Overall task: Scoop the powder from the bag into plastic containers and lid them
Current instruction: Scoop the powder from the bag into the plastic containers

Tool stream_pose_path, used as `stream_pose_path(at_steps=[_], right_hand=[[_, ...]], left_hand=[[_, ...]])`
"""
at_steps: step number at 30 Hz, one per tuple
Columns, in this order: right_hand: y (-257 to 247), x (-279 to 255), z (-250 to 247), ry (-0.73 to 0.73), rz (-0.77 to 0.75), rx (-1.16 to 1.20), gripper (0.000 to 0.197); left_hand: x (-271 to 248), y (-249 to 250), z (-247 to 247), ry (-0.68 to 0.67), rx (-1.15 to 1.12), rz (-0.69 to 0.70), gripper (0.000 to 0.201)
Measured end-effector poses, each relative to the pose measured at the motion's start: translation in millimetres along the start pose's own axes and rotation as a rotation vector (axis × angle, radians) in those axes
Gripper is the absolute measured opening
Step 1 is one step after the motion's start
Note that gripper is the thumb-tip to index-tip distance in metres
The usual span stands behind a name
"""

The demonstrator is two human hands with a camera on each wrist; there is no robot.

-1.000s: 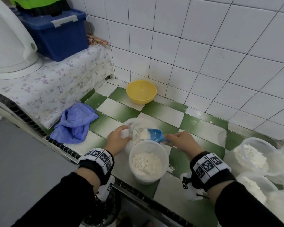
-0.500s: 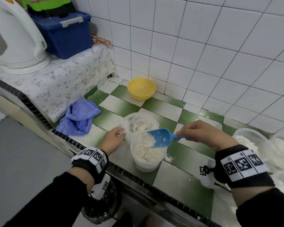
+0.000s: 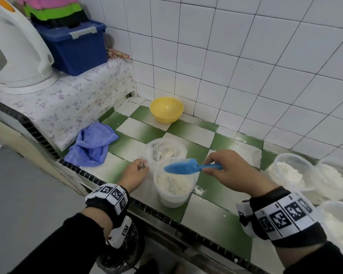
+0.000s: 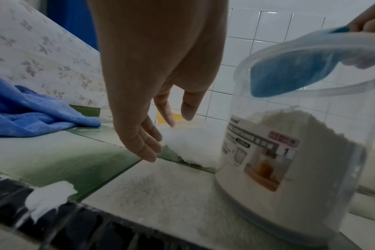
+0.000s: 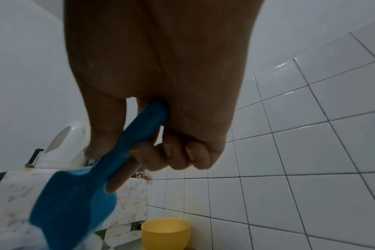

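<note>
Scoop tipped over the tub

Scoop is in your right hand, turned bowl-down over the tub. Your fingers are curled round the blue handle and the thumb presses its side, so that hand is gripping the scoop. The scoop's bowl sits just above the tub's rim and overlaps the opening; from the left wrist view the scoop shows through the tub's clear wall, level with the rim.

Tub stands upright on the counter, close to the front edge, and is well filled with white powder. It carries a printed label on the side; the text is too blurred to read.

Bag lies directly behind the tub, touching it, mouth open, with powder inside. Your left hand is just left of the tub, near the bag's edge. Its fingers hang straight and relaxed, pointing down toward the counter, holding nothing; whether the fingertips touch the bag, you cannot tell.

A small spill of powder lies on the counter just right of the tub's base.

More tubs of powder stand to your right, no lids on them. A yellow bowl sits against the wall behind the bag, well apart from it. A blue cloth is crumpled to the left.
</note>
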State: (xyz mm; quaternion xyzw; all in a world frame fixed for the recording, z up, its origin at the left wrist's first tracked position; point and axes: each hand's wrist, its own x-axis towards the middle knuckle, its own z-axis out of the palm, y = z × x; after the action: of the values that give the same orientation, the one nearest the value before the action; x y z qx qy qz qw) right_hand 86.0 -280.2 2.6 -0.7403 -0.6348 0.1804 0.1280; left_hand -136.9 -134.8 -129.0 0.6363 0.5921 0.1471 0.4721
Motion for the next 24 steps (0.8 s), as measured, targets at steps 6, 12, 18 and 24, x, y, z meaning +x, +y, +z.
stream_pose_path(at_steps=[6,12,18,24], right_hand=[[7.1,5.3,-16.6,-0.075,0.160,0.344,0.031],[13.9,41.2,-9.1,0.052,0.287,0.668,0.037],[16.8,110.3,7.2,0.051,0.390,0.904,0.031],[17.9,192.7,21.8,0.030,0.524,0.978,0.030]], left_hand=[[5.5,-0.4,-4.6,0.014,-0.044,-0.018,0.028],[24.8,2.9,-9.5,-0.027,-0.153,-0.034,0.022],[57.1,18.4,-21.9,-0.048,-0.173,-0.024,0.019],[90.5,32.6,-37.1,-0.151,-0.120,-0.040,0.028]])
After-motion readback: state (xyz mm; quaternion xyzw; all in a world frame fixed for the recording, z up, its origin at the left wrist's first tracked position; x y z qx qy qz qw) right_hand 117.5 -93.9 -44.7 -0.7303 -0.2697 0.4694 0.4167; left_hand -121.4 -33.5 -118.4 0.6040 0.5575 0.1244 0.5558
